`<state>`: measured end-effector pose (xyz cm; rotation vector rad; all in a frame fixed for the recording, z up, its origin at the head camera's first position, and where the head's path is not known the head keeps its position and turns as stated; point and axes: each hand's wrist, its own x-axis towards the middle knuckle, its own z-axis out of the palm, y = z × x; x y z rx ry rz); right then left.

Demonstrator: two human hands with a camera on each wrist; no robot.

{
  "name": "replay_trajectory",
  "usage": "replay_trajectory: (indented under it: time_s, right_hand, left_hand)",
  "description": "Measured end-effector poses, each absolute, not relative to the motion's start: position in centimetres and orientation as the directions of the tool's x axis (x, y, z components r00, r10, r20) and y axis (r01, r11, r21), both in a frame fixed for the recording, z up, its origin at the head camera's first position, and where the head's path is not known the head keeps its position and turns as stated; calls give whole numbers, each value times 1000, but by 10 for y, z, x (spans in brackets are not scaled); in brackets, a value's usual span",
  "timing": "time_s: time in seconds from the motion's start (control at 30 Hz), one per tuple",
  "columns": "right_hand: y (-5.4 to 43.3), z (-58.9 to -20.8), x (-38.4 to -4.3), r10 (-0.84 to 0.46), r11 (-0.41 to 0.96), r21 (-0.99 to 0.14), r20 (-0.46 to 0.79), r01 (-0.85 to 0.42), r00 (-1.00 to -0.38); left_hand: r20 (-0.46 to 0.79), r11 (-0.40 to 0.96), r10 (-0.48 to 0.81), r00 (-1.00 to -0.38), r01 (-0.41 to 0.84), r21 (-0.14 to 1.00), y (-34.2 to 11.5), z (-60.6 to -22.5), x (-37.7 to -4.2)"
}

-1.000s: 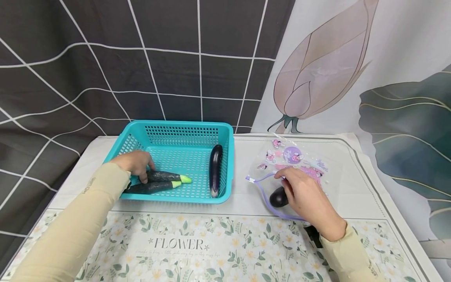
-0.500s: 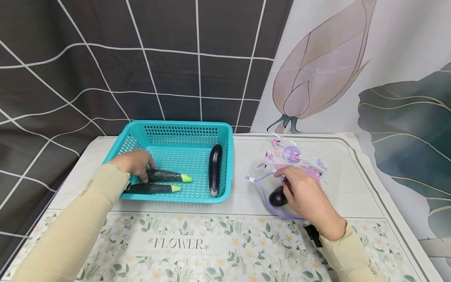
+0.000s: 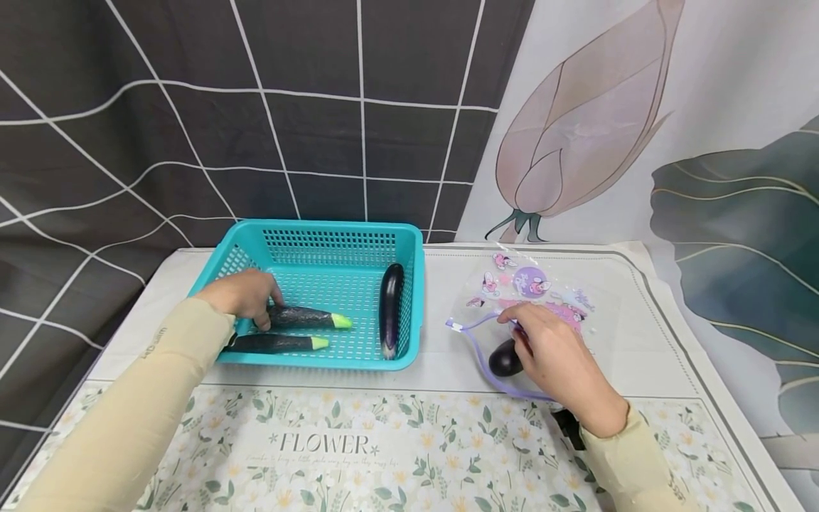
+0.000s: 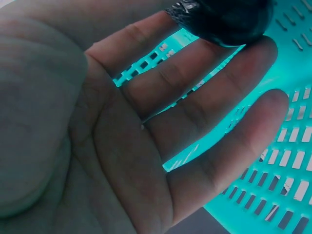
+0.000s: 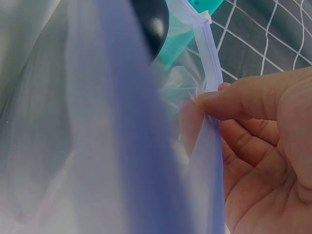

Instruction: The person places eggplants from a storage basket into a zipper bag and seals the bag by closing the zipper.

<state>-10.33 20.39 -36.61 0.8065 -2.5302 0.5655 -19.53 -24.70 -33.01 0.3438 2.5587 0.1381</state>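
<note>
In the head view, a dark, long vegetable with a bright green tip (image 3: 307, 317) is in the teal basket (image 3: 333, 365). My left hand (image 3: 246, 295) pinches its left end; in the left wrist view, a glossy dark end (image 4: 229, 22) lies against the fingertips. A second green-tipped vegetable (image 3: 275, 344) lies in front of it, near the basket's front wall. My right hand (image 3: 553, 348) pinches the purple zip edge (image 5: 213, 63) of a clear printed bag (image 3: 489, 302), its mouth spread. Inside the bag is a dark purple eggplant (image 3: 505, 358), partly hidden by the hand.
A long purple eggplant (image 3: 391, 309) lies along the basket's right side. A white zip slider (image 3: 454, 325) sits at the bag's left corner. The table wears a floral cover (image 3: 384, 448), with a dark grid-patterned curtain (image 3: 307, 135) behind the basket.
The vegetable in my left hand has shifted slightly right and its green tip sits a bit higher, apart from the second one. My right hand and the bag have stayed in place.
</note>
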Motion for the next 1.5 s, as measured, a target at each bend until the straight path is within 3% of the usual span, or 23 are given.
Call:
replay_trajectory:
  time_s: [1.5]
  right_hand:
    - [203, -367, -103, -444, 749, -249, 501, -614, -743]
  left_hand:
    - [-460, 951, 309, -832, 255, 177, -239, -310, -184]
